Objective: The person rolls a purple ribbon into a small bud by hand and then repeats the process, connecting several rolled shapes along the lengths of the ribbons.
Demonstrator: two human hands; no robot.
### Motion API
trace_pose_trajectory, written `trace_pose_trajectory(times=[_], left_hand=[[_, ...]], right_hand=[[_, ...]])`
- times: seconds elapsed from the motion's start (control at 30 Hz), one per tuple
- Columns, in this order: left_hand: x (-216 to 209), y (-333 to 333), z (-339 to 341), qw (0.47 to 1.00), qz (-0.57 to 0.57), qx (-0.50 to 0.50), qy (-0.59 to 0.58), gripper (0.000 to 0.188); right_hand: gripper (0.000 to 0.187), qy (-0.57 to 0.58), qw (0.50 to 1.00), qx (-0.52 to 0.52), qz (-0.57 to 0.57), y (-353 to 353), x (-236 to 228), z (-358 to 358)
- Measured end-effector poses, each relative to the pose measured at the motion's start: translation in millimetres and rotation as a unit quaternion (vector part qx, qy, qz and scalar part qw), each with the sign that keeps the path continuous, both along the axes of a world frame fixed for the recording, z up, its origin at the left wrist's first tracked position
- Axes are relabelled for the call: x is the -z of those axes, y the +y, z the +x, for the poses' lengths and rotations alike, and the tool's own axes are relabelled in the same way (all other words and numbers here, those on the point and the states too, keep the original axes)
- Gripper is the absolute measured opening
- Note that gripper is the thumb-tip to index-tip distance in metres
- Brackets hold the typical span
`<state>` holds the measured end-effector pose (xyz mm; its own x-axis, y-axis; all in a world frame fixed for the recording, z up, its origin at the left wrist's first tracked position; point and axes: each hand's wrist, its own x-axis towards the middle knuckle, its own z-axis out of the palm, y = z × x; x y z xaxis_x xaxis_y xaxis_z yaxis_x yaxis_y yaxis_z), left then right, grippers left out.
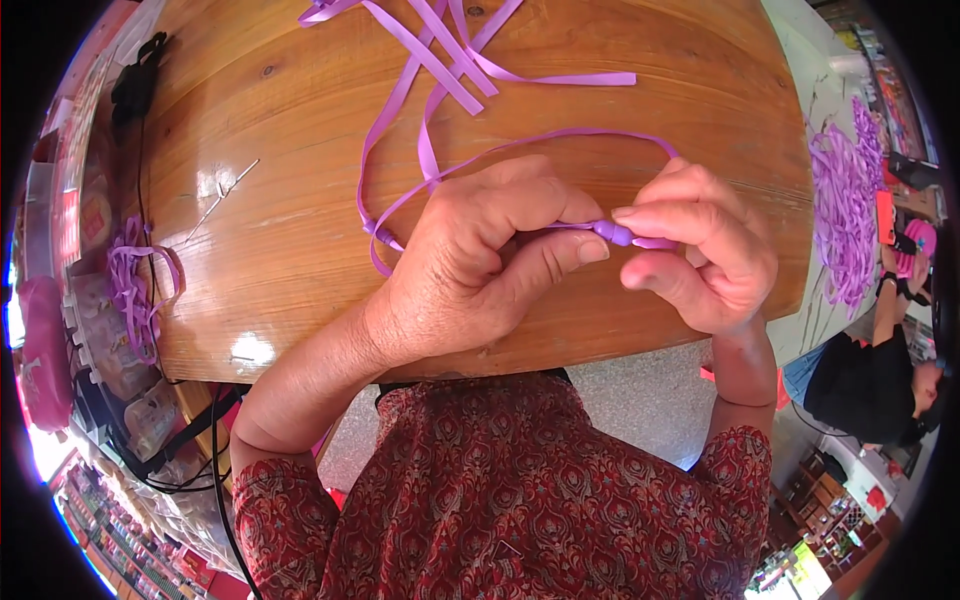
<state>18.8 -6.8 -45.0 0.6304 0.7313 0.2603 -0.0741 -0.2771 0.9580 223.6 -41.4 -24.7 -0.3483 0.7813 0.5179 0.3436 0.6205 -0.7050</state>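
Note:
My left hand point(470, 255) pinches a thin purple ribbon point(565, 225) between thumb and forefinger. Just beyond those fingertips sits a small rounded purple bead point(613, 233) on the ribbon; whether it is one piece or two is hard to tell. My right hand point(705, 240) is curled at the bead's other side, its forefinger tip near the bead and its thumb lower and apart. Ribbon runs from the bead into the right hand's fingers, where it is partly hidden. Behind both hands the ribbon arcs in a long loop, with another small purple piece point(372, 230) left of my left hand.
Loose purple ribbon ends point(430, 60) lie at the wooden table's point(300, 250) far side. A thin metal tool point(222, 195) rests at left, near a purple ribbon bundle point(135, 280). More purple ribbons point(848, 210) are heaped at right. Another person point(865, 385) is at far right.

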Motion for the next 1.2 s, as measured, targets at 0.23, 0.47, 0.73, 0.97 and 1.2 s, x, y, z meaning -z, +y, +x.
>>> trace_pose_trajectory(times=[0.23,0.47,0.73,0.97,1.2], left_hand=[[-5,-1,-2,0.999,0.037,0.010,0.006,0.010],[-6,-2,-2,0.999,0.039,0.005,0.024,0.012],[-6,-3,-1,0.999,-0.022,0.034,-0.029,0.009],[-6,-5,-3,0.993,-0.090,0.014,-0.079,0.010],[-5,-7,1,0.998,-0.046,0.031,-0.039,0.015]], right_hand=[[0.023,-0.015,1.000,0.003,-0.008,0,2,-2],[0.022,-0.009,0.999,0.025,0.043,2,4,-3],[0.019,0.013,1.000,-0.002,0.018,-3,0,-1],[0.022,0.080,0.996,-0.017,0.020,2,-4,12],[0.020,0.059,0.998,-0.019,0.027,-3,-2,4]])
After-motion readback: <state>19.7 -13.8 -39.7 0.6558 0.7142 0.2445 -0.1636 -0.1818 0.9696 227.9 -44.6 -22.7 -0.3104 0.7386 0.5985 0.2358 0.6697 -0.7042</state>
